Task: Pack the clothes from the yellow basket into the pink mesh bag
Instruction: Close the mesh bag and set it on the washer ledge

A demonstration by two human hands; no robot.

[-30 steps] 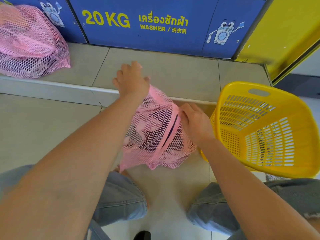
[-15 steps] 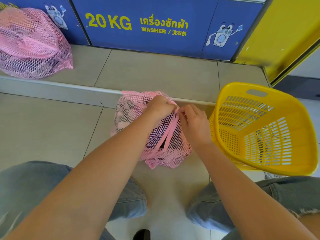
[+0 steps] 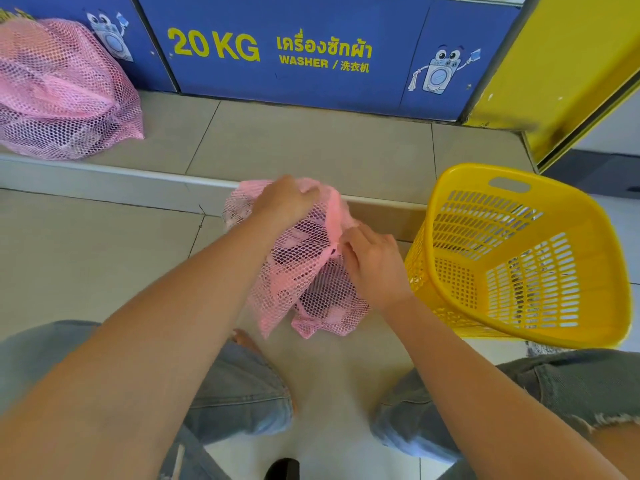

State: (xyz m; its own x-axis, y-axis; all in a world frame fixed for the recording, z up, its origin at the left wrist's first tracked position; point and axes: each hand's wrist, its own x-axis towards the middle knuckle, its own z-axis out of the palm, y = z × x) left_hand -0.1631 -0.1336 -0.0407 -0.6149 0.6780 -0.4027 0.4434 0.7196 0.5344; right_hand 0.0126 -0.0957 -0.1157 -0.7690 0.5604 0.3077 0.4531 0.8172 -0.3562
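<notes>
In the head view, the pink mesh bag (image 3: 304,271) is held up just above the tiled floor (image 3: 86,254), between the knees and just left of the yellow basket (image 3: 554,188). The grip of the left hand (image 3: 284,202) is closed over the bunched top of the bag. The grip of the right hand (image 3: 374,265) is pinched on the solid pink band that runs down the bag's side. No garment is seen in the basket, while the clothes (image 3: 322,296) show through the net as dark and pale pink shapes, so the packing is judged done and the closing of the bag in hand.

For the closing to go well, the band should be drawn taut by the upper hand while the lower one works along it. Loose cloth should be held clear of the opening.

The bag is a soft, open hexagonal net, slack and lumpy. The basket is rigid moulded plastic with slotted walls, a rolled rim and a cut-out handle. A second filled pink mesh bag (image 3: 62,95) lies on the raised tiled step (image 3: 311,143) below the blue washer panel (image 3: 311,81).
</notes>
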